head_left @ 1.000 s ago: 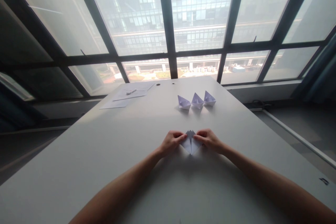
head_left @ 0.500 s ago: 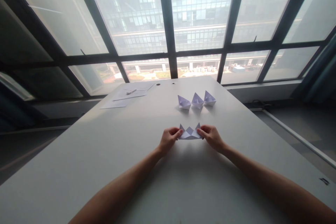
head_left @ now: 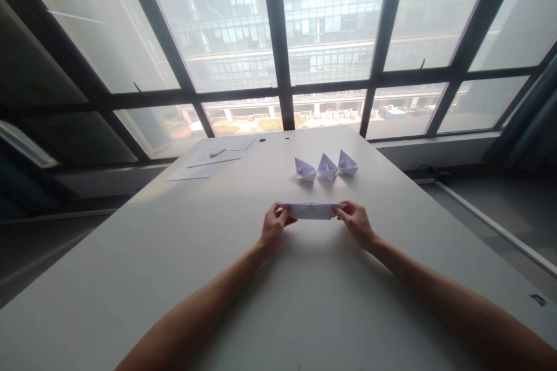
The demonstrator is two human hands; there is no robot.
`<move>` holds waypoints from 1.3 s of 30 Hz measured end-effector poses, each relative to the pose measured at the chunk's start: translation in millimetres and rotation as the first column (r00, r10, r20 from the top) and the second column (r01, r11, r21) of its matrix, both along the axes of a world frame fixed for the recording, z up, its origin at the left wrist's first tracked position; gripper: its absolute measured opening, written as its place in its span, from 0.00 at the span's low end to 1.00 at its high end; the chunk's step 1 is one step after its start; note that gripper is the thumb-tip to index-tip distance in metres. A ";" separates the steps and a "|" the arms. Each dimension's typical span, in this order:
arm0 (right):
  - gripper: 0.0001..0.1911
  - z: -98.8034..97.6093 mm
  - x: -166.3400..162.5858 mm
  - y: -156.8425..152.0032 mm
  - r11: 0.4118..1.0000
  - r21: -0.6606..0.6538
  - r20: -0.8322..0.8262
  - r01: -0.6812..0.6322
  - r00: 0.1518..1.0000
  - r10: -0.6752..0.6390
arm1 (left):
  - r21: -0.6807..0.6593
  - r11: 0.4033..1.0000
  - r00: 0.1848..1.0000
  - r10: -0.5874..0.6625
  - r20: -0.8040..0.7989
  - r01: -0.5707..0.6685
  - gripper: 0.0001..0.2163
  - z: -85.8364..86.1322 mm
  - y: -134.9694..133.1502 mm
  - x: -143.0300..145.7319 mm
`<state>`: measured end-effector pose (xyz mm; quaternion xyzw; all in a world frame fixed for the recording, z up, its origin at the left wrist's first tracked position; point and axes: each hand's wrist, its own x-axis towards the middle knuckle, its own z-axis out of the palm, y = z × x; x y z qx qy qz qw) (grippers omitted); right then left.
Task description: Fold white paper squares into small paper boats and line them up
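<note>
A white folded paper piece (head_left: 312, 210), stretched into a long flat boat shape, is held just above the grey table (head_left: 217, 278). My left hand (head_left: 274, 225) pinches its left end and my right hand (head_left: 355, 223) pinches its right end. Both hands are closed on the paper's tips. Three finished paper boats (head_left: 326, 167) stand in a row a little farther away, beyond the held piece.
Loose white sheets (head_left: 211, 159) with a small pen-like object (head_left: 217, 152) lie at the table's far left. Large windows with dark frames (head_left: 278, 40) stand behind the table's far edge. The floor drops away on both sides.
My hands have pulled apart sideways and moved slightly away from me. The paper went from a diamond with raised points to a long flat boat shape.
</note>
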<state>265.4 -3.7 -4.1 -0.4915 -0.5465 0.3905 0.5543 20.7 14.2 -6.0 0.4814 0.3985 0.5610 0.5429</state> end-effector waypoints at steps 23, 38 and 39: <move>0.17 10.5 1.0 -7.1 0.922 -0.180 0.017 -0.342 0.936 0.350 | -0.062 0.997 0.998 -0.041 -0.048 0.038 0.35 9.6 -7.6 2.5; 0.18 6.4 -14.0 -16.9 0.889 -0.231 0.069 -0.394 0.905 0.419 | -0.081 0.932 0.927 -0.361 -0.102 0.354 0.20 19.1 -26.5 15.3; 0.17 6.1 -15.1 -17.8 0.891 -0.226 0.060 -0.395 0.907 0.417 | -0.091 0.932 0.928 -0.360 -0.099 0.352 0.19 18.9 -26.6 15.3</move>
